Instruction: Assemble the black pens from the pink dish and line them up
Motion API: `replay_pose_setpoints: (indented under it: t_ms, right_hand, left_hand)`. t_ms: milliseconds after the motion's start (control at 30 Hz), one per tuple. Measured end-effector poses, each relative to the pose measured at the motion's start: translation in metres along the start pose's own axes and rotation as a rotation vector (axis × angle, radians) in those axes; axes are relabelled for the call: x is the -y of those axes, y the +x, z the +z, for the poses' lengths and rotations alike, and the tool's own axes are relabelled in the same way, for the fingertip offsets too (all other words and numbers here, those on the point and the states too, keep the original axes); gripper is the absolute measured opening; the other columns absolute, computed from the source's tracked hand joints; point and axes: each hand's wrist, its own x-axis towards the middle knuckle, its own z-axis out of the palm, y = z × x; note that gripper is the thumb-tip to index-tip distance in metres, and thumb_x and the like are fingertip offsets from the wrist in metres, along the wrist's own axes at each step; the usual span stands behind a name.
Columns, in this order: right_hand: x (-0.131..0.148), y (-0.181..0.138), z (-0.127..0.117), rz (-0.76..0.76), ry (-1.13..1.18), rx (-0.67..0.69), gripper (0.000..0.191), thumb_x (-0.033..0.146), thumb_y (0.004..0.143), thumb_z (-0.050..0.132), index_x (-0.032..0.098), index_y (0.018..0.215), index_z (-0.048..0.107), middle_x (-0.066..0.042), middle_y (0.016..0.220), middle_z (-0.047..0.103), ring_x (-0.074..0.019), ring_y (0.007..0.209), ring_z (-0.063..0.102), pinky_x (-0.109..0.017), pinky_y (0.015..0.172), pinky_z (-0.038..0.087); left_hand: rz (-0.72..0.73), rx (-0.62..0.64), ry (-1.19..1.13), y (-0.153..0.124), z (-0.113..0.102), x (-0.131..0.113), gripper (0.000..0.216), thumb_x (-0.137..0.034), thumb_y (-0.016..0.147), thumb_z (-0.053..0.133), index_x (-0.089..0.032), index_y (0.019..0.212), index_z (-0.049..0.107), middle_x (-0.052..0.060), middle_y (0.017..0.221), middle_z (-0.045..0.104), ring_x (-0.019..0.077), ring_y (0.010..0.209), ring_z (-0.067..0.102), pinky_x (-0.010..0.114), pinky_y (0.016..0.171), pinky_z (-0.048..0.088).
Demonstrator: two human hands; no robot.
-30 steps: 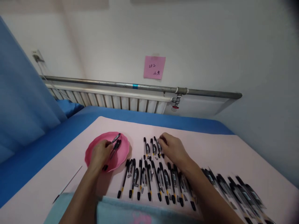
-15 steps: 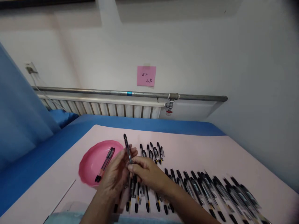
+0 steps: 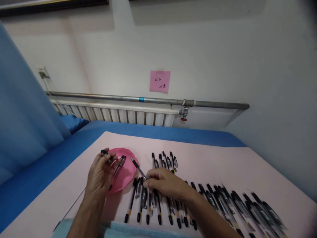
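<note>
My left hand (image 3: 100,173) is closed on a small black pen cap (image 3: 105,152), held over the left edge of a pink plate (image 3: 128,172). Two or three pens (image 3: 119,167) lie in that plate. My right hand (image 3: 163,183) pinches a clear pen barrel (image 3: 138,168) with its black tip pointing up and left toward the plate. Below and around the right hand lie rows of black-capped pens (image 3: 148,205) on the pink sheet (image 3: 210,165).
More pens (image 3: 247,205) stretch in a row to the right edge. A short row of pens (image 3: 164,160) lies farther back. A thin rod (image 3: 71,206) lies at the left. Blue bedding (image 3: 37,165), a radiator (image 3: 114,114) and a pipe (image 3: 148,99) line the wall behind.
The hands have come apart: my left hand moved left over the plate with the cap, and my right hand lowered the pen barrel toward the rows.
</note>
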Motion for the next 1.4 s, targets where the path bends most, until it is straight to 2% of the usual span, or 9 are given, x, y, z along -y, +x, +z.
replay_pose_setpoints:
  t_ms: [133, 233, 500, 700, 867, 933, 1067, 1267, 1400]
  right_hand:
    - [-0.001, 0.001, 0.002, -0.011, 0.121, 0.023, 0.016, 0.023, 0.078, 0.05, 0.017, 0.063, 0.052, 0.005, 0.058, 0.054, -0.0033, 0.041, 0.036, -0.016, 0.042, 0.027]
    - [-0.002, 0.001, 0.004, -0.008, 0.155, 0.071, 0.015, 0.022, 0.079, 0.048, 0.017, 0.069, 0.057, 0.004, 0.059, 0.055, -0.003, 0.039, 0.036, -0.016, 0.04, 0.028]
    - [-0.002, 0.002, 0.002, 0.035, 0.253, 0.188, 0.016, 0.022, 0.079, 0.048, 0.015, 0.075, 0.061, 0.005, 0.054, 0.055, -0.0025, 0.035, 0.036, -0.016, 0.036, 0.025]
    - [-0.004, 0.006, 0.007, -0.005, 0.202, 0.022, 0.018, 0.021, 0.074, 0.055, 0.016, 0.058, 0.048, 0.006, 0.052, 0.051, -0.0032, 0.04, 0.034, -0.018, 0.041, 0.023]
    - [-0.002, 0.007, 0.013, -0.055, 0.119, -0.243, 0.018, 0.019, 0.065, 0.064, 0.016, 0.057, 0.048, 0.007, 0.052, 0.041, -0.0051, 0.051, 0.037, -0.019, 0.049, 0.026]
    - [-0.002, 0.007, 0.014, -0.048, 0.252, -0.172, 0.014, 0.027, 0.07, 0.061, 0.016, 0.068, 0.053, 0.004, 0.061, 0.051, -0.0068, 0.055, 0.045, -0.02, 0.051, 0.031]
    - [-0.007, 0.009, 0.015, 0.043, 0.548, 0.095, 0.029, 0.039, 0.08, 0.042, 0.014, 0.082, 0.057, -0.003, 0.063, 0.06, -0.009, 0.047, 0.051, -0.023, 0.048, 0.036]
    - [-0.007, 0.011, 0.017, -0.086, 0.404, -0.213, 0.013, 0.02, 0.065, 0.064, 0.016, 0.067, 0.052, 0.004, 0.061, 0.054, -0.0057, 0.054, 0.048, -0.019, 0.053, 0.036]
    - [-0.007, 0.011, 0.019, 0.034, 0.589, -0.028, 0.024, 0.039, 0.078, 0.051, 0.016, 0.084, 0.054, -0.002, 0.068, 0.06, -0.0097, 0.052, 0.054, -0.021, 0.047, 0.037]
  left_hand:
    - [-0.249, 0.231, -0.01, -0.012, 0.006, 0.012, 0.006, -0.014, 0.07, 0.063, -0.013, 0.07, 0.057, -0.003, 0.059, 0.049, 0.004, 0.046, 0.044, 0.014, 0.041, 0.039]
    - [-0.381, 0.325, 0.086, -0.019, 0.01, 0.023, 0.017, -0.024, 0.073, 0.063, -0.014, 0.087, 0.061, -0.007, 0.054, 0.037, 0.0004, 0.037, 0.026, 0.012, 0.031, 0.021]
    - [-0.305, 0.312, 0.152, -0.02, 0.009, 0.025, 0.029, -0.026, 0.068, 0.069, -0.01, 0.09, 0.062, -0.006, 0.054, 0.038, 0.0005, 0.04, 0.027, 0.012, 0.034, 0.022]
    - [-0.266, 0.268, 0.12, -0.015, 0.008, 0.028, 0.028, -0.024, 0.065, 0.071, -0.009, 0.087, 0.063, -0.005, 0.052, 0.039, 0.0015, 0.041, 0.029, 0.013, 0.035, 0.023]
    - [-0.258, 0.225, 0.095, -0.012, 0.008, 0.026, 0.028, -0.023, 0.063, 0.073, -0.008, 0.086, 0.064, -0.006, 0.05, 0.037, 0.0019, 0.041, 0.028, 0.013, 0.034, 0.022]
    - [-0.24, 0.226, 0.066, -0.01, 0.007, 0.024, 0.028, -0.022, 0.064, 0.072, -0.008, 0.086, 0.064, -0.005, 0.052, 0.039, 0.0017, 0.041, 0.029, 0.013, 0.034, 0.022]
    - [-0.235, 0.247, 0.035, -0.01, 0.006, 0.021, 0.025, -0.021, 0.064, 0.071, -0.008, 0.085, 0.065, -0.004, 0.054, 0.041, 0.0015, 0.042, 0.029, 0.013, 0.035, 0.023]
    - [-0.229, 0.242, 0.015, -0.011, 0.007, 0.022, 0.025, -0.02, 0.064, 0.072, -0.008, 0.085, 0.065, -0.004, 0.053, 0.04, 0.002, 0.042, 0.03, 0.013, 0.035, 0.023]
    - [-0.209, 0.248, 0.01, -0.01, 0.006, 0.022, 0.023, -0.019, 0.066, 0.07, -0.009, 0.085, 0.065, -0.004, 0.053, 0.041, 0.0023, 0.043, 0.031, 0.013, 0.035, 0.024]
